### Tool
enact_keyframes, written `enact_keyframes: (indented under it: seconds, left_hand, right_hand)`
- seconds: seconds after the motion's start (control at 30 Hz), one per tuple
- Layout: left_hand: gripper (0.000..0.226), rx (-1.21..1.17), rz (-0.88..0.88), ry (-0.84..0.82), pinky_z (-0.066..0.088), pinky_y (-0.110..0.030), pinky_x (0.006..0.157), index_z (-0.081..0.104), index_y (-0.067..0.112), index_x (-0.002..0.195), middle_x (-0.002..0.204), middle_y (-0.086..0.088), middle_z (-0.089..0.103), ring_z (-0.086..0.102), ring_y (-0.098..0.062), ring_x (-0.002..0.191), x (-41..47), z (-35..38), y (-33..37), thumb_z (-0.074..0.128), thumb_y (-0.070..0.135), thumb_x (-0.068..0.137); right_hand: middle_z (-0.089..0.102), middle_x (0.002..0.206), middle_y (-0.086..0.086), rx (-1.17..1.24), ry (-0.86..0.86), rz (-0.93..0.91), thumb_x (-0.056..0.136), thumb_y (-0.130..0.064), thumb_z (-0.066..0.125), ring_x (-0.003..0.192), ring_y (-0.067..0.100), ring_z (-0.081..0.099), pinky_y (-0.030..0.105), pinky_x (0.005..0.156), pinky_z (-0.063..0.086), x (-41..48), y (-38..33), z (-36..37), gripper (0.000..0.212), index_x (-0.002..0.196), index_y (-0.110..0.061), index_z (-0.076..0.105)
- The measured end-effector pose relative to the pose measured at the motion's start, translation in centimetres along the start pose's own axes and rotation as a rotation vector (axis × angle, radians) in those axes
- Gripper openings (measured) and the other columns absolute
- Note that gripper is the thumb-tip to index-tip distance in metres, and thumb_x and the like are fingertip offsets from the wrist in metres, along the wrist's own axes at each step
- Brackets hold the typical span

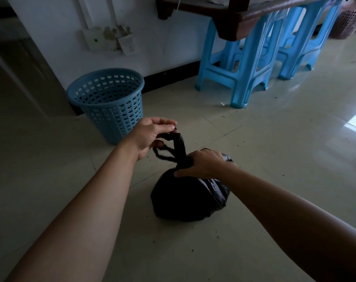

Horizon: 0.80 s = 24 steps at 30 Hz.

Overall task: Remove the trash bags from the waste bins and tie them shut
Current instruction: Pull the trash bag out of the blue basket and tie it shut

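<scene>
A full black trash bag (185, 198) sits on the pale tiled floor (274, 149), out of its bin and bulging at the base. Its top is gathered into a narrow neck.

The right hand (201, 163) clamps that neck from above, fingers curled around the plastic just over the bulge. The left hand (152, 135) is raised beside it, and its thumb and fingertips pinch a twisted strand (179, 143) of the bag's top that rises from the neck. A thinner loop of the same plastic (162, 154) hangs under the left palm. The knot looks part-formed and is not yet pulled tight.

To finish this well, the right hand should hold the neck low and firm so the twist cannot unwind. The left hand should feed the strand through the loop and draw it down snug against the right fingers. Pulling steadily is safer than jerking, as thin plastic may tear.

Just behind the left hand stands a blue perforated waste bin (107, 102), upright against the white wall, with no liner visible inside. Wall sockets (112, 40) are above it. To the right, blue plastic stools (244, 64) stand under a dark wooden tabletop (244, 19). A pinkish basket (350, 21) sits far right. Small dark specks dot the floor.
</scene>
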<state>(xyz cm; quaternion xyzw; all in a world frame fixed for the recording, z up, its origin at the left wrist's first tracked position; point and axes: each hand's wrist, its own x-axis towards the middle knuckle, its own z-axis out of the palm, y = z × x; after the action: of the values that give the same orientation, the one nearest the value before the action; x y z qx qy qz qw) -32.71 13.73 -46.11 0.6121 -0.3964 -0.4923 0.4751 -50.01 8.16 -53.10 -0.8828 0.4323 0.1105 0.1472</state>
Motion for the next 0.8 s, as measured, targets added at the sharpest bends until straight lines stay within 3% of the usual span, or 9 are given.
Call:
enact_keyframes:
  seconds: [0.07, 0.13, 0.27, 0.37, 0.47, 0.57, 0.67, 0.73, 0.8]
  left_hand:
    - [0.011, -0.021, 0.001, -0.082, 0.039, -0.023, 0.058, 0.072, 0.017, 0.091, 0.086, -0.002, 0.072, 0.062, -0.011, 0.074, 0.0, 0.0, 0.0, 0.063, 0.013, 0.087]
    - [0.012, -0.088, -0.016, -0.061, 0.039, -0.024, 0.06, 0.07, 0.016, 0.096, 0.09, -0.003, 0.07, 0.059, -0.012, 0.074, 0.2, -0.3, -0.6, 0.061, 0.018, 0.088]
    - [0.019, 0.023, -0.198, 0.287, 0.036, -0.026, 0.057, 0.06, 0.016, 0.107, 0.08, -0.001, 0.058, 0.049, -0.015, 0.066, 0.9, -1.2, -3.4, 0.059, 0.025, 0.09]
    - [0.016, 0.167, -0.392, 0.159, 0.034, -0.026, 0.059, 0.06, 0.018, 0.097, 0.078, -0.003, 0.057, 0.051, -0.017, 0.067, -0.3, -0.7, -5.9, 0.064, 0.029, 0.087]
    - [0.013, -0.099, -0.348, 0.196, 0.038, -0.021, 0.053, 0.059, 0.015, 0.079, 0.059, 0.0, 0.067, 0.061, -0.013, 0.055, -0.2, -0.7, -6.4, 0.058, 0.005, 0.087]
    - [0.024, -0.431, -0.229, 0.303, 0.041, -0.018, 0.046, 0.061, 0.013, 0.077, 0.047, 0.002, 0.064, 0.06, -0.007, 0.045, 0.9, -1.8, -5.5, 0.048, -0.003, 0.09]
    - [0.017, -0.502, -0.232, 0.165, 0.046, -0.026, 0.066, 0.059, 0.017, 0.08, 0.063, 0.001, 0.069, 0.065, -0.011, 0.063, 0.5, -1.4, -5.7, 0.053, 0.003, 0.089]
    - [0.014, -0.37, -0.254, 0.024, 0.048, -0.029, 0.075, 0.06, 0.017, 0.087, 0.082, -0.001, 0.07, 0.066, -0.015, 0.08, -0.1, -0.7, -6.8, 0.061, 0.004, 0.082]
    - [0.031, -0.204, -0.28, -0.102, 0.052, -0.026, 0.077, 0.062, 0.013, 0.105, 0.099, -0.004, 0.07, 0.065, -0.018, 0.093, -0.6, 0.1, -7.7, 0.064, -0.002, 0.079]
  right_hand:
    - [0.059, 0.074, -0.001, -0.045, 0.089, 0.04, 0.072, -0.09, 0.034, 0.065, 0.017, 0.055, 0.027, 0.055, 0.036, -0.2, -0.5, 0.8, 0.078, 0.092, -0.02, 0.064]
    - [0.059, 0.075, 0.002, 0.039, 0.145, 0.061, 0.085, -0.078, 0.033, 0.062, 0.02, 0.053, 0.029, 0.055, 0.037, -0.1, -0.5, 1.5, 0.068, 0.085, -0.015, 0.059]
    - [0.06, 0.086, 0.009, 0.327, 0.059, 0.037, 0.094, -0.057, 0.044, 0.077, 0.029, 0.057, 0.034, 0.065, 0.041, -0.3, -0.3, 1.7, 0.045, 0.09, -0.013, 0.054]
    - [0.06, 0.092, 0.008, 0.607, -0.013, 0.042, 0.093, -0.046, 0.054, 0.086, 0.027, 0.058, 0.036, 0.076, 0.046, 0.3, -0.3, 1.6, 0.03, 0.093, -0.015, 0.055]
    - [0.055, 0.072, 0.007, 0.957, -0.011, 0.1, 0.093, -0.032, 0.057, 0.071, 0.024, 0.054, 0.041, 0.07, 0.043, 1.1, -0.2, 1.6, 0.027, 0.071, -0.016, 0.053]
    - [0.048, 0.057, 0.005, 0.997, -0.021, 0.226, 0.093, -0.022, 0.052, 0.048, 0.016, 0.042, 0.028, 0.055, 0.034, 1.0, 0.7, 1.2, 0.032, 0.063, -0.013, 0.047]
    - [0.056, 0.058, 0.006, 1.092, -0.099, 0.265, 0.093, -0.02, 0.055, 0.044, 0.014, 0.043, 0.023, 0.044, 0.032, 0.2, 1.6, 0.4, 0.025, 0.07, -0.008, 0.057]
    - [0.058, 0.06, 0.005, 1.325, -0.162, 0.279, 0.094, -0.019, 0.055, 0.045, 0.014, 0.048, 0.023, 0.044, 0.038, -0.2, 2.0, 0.1, 0.023, 0.075, -0.007, 0.059]
    - [0.058, 0.061, 0.002, 1.53, -0.265, 0.247, 0.098, -0.022, 0.05, 0.05, 0.014, 0.05, 0.024, 0.05, 0.043, -0.4, 2.3, -0.1, 0.025, 0.078, -0.009, 0.059]
